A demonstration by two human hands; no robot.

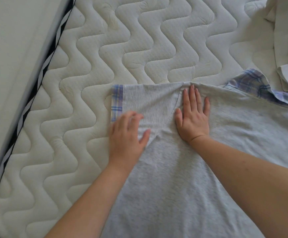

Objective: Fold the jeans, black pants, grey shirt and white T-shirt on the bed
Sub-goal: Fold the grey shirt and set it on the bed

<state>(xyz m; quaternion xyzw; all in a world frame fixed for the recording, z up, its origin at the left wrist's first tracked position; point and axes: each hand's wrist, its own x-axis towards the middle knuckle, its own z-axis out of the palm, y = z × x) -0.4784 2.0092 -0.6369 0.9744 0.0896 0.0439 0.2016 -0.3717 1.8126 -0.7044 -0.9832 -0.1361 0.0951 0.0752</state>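
Note:
The grey shirt (182,177) lies spread flat on the mattress, its short sleeve with a plaid cuff (117,102) pointing left and its plaid collar (253,85) at the right. My left hand (127,134) lies on the sleeve near the armpit seam, fingers slightly blurred. My right hand (194,115) presses flat on the shoulder seam with straight fingers. A crumpled white T-shirt (287,48) sits at the far right edge. Jeans and black pants are out of view.
The quilted white mattress (105,48) stretches beyond the shirt. Its left edge carries black and white striped piping (41,73), with a pale wall or bed frame (10,48) beyond it.

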